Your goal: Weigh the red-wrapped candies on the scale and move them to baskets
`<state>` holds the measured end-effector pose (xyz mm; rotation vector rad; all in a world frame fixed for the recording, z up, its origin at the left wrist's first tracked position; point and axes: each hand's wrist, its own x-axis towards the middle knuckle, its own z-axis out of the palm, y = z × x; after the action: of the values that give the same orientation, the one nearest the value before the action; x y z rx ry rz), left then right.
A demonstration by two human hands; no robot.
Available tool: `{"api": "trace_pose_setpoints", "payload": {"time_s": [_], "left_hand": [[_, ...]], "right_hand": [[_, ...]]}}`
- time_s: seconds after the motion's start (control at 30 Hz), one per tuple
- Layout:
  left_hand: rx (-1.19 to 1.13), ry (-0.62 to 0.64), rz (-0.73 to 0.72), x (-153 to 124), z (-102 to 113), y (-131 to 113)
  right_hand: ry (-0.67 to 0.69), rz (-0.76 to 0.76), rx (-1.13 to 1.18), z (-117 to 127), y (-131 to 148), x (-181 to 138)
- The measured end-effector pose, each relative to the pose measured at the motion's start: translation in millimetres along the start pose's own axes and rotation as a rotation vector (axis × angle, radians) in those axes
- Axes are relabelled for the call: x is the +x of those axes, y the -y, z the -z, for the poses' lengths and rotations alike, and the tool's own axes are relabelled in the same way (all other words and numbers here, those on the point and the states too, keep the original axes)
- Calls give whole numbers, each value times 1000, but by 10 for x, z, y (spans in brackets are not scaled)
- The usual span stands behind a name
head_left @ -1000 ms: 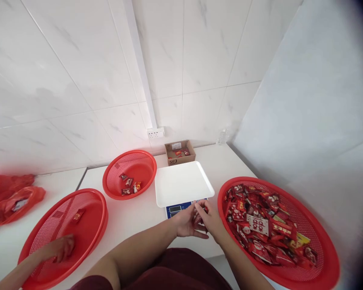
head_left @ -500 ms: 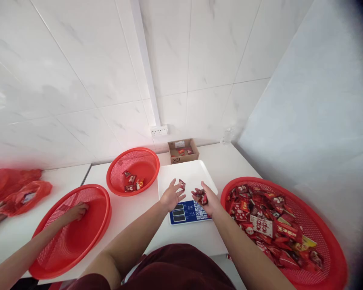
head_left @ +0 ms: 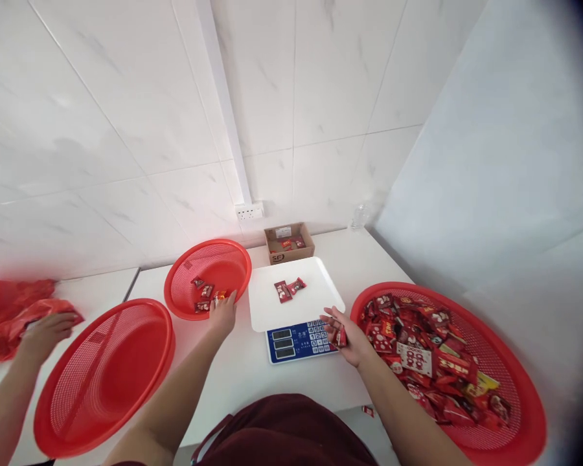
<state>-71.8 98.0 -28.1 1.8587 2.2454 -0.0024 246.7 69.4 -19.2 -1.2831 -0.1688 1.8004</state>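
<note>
1 orange packet (head_left: 220, 295) partly behind left fingers (head_left: 231, 300)

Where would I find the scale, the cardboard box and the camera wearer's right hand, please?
Scale (head_left: 291, 314), head view: bare part of its white tray.
Cardboard box (head_left: 294, 257), head view: its front wall.
Right hand (head_left: 352, 339), head view: middle of the hand.

Red sweets (head_left: 427, 349) flecked with white and yellow fill a mesh-patterned red basket (head_left: 529, 414) right of the right hand (head_left: 344, 336); left of it, a blue panel (head_left: 301, 353). Beyond the left hand (head_left: 223, 317), grey-veined white tiles (head_left: 189, 155).
</note>
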Motion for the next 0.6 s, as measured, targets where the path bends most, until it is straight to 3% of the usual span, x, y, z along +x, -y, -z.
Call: {"api": "trace_pose_setpoints", "payload": {"time_s": [0.13, 0.23, 0.43, 0.53, 0.6], "left_hand": [[65, 31, 18, 82, 123, 216], [56, -11, 27, 135, 115, 290], [-98, -278, -65, 193, -109, 210], [-230, -341, -187, 143, -217, 45], [-304, -338, -261, 80, -269, -90]], "right_hand": [[1, 126, -10, 305, 11, -113], [-115, 245, -136, 601, 58, -194], [-547, 521, -863, 1367, 201, -261], [-804, 345, -1249, 1692, 157, -258], [-866, 139, -1404, 1812, 74, -244]]}}
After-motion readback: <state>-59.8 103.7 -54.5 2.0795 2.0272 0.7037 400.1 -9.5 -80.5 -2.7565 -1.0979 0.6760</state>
